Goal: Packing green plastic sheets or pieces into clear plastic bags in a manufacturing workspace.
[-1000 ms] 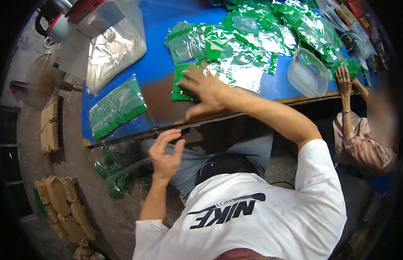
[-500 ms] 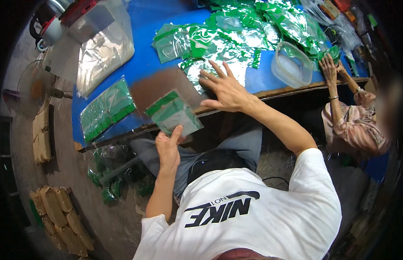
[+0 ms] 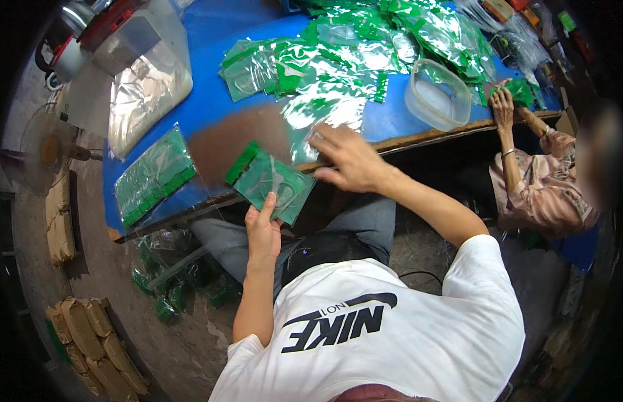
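My left hand (image 3: 263, 231) grips a small clear plastic packet (image 3: 274, 181) with a green top band, thumb on its face and the other fingers behind. A pale looped item shows inside; I cannot tell whether more than one packet is in the grip. Over the table's front edge, my right hand (image 3: 352, 161) is open, its fingers stretched out and slightly blurred. Its thumb is close to the held packet's right corner; whether they touch I cannot tell. Just beyond those fingers lie shiny clear packets (image 3: 325, 110), at the near end of a heap of green-banded packets (image 3: 352, 33).
The blue table (image 3: 211, 80) has a brown patch (image 3: 238, 137). Stacked packets (image 3: 155, 175) lie at its left, near a clear bin (image 3: 151, 87). A plastic tub (image 3: 437, 97) stands to the right, near a co-worker's hands (image 3: 502, 107). A fan (image 3: 50, 146) and paper-wrapped bundles (image 3: 90, 335) are at left.
My right hand has drawn back off the shiny packets toward the held packet. The left hand has tilted its packet, and the looped contents now show more clearly. The view has shifted slightly.
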The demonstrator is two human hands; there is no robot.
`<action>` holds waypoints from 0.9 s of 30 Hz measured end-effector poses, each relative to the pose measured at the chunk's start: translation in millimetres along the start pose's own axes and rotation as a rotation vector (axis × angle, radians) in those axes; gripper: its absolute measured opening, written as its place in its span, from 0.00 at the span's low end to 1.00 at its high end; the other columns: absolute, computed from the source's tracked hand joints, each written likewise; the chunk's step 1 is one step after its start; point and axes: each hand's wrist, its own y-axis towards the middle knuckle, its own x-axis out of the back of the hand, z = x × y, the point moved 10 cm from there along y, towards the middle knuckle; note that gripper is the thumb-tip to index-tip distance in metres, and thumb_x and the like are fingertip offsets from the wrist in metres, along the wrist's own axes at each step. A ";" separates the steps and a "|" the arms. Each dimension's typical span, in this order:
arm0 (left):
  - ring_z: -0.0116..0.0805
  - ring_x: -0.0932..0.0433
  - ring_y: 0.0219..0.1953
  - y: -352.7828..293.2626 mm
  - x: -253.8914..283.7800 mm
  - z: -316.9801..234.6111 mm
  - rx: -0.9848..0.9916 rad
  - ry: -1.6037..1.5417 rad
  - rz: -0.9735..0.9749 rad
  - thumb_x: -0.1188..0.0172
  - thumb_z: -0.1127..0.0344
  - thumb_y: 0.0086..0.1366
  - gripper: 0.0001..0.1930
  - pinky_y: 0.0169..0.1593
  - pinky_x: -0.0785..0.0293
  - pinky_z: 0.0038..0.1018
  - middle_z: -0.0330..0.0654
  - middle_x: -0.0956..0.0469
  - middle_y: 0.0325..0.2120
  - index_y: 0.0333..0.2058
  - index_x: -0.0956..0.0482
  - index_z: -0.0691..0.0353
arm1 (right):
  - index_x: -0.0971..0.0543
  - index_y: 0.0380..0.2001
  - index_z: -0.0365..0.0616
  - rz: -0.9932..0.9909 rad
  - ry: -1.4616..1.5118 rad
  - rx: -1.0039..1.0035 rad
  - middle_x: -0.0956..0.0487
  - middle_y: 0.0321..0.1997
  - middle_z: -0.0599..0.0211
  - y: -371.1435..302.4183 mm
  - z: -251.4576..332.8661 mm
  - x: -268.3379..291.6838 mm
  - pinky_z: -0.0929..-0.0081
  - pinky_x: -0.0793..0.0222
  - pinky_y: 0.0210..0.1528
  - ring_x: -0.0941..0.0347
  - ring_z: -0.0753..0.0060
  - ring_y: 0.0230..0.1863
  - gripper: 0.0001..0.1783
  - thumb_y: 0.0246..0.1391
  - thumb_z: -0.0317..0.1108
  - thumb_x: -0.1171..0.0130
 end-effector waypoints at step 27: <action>0.37 0.23 0.53 -7.7 9.9 -6.9 0.034 -0.104 0.078 0.38 0.76 0.65 0.20 0.58 0.25 0.36 0.44 0.23 0.52 0.56 0.28 0.66 | 0.26 0.45 0.34 -0.468 -0.087 -0.206 0.25 0.53 0.45 37.9 1.7 28.3 0.54 0.33 0.55 0.29 0.40 0.52 0.20 0.59 0.41 0.40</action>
